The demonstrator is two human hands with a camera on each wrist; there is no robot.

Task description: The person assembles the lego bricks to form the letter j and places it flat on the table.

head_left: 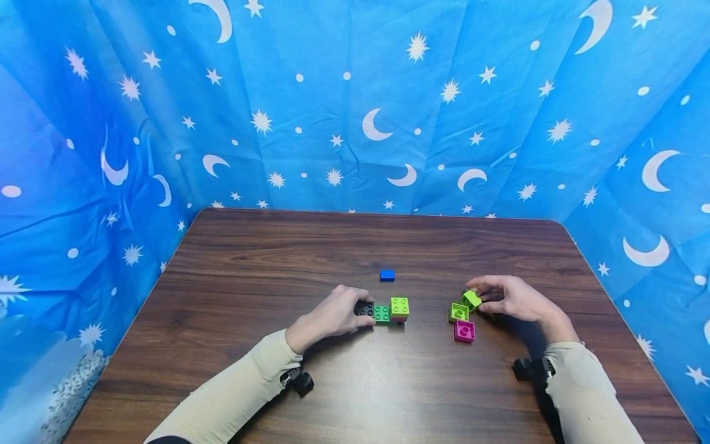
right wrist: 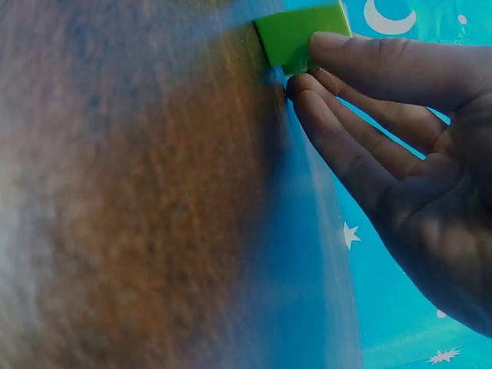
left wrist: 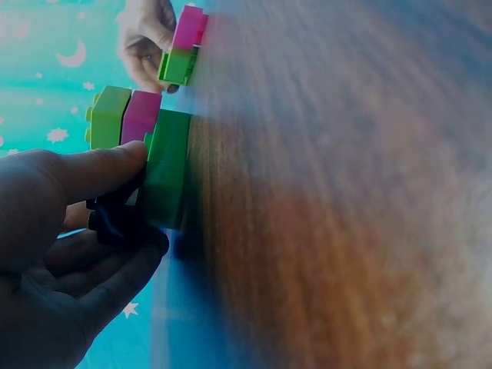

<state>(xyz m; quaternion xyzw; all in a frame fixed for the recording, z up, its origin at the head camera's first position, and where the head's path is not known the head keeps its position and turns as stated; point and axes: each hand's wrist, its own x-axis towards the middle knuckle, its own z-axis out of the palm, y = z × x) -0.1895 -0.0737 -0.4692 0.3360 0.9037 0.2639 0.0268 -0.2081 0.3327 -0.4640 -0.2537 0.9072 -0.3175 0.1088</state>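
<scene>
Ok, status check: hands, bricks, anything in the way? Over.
Left hand gripping black brick. Right hand pinching a lime brick. Possibly in the way: upturned magenta brick between them.

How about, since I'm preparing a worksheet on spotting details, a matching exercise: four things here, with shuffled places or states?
Things
1. Blue brick
2. Left hand
3. Loose magenta brick
4. Right hand

Places or states
A. Lies with its hollow side up
B. Pinches a lime brick
C. Lies apart, touching no other brick
D. Grips a black brick

Pairs: 1-C, 2-D, 3-A, 4-B
</scene>
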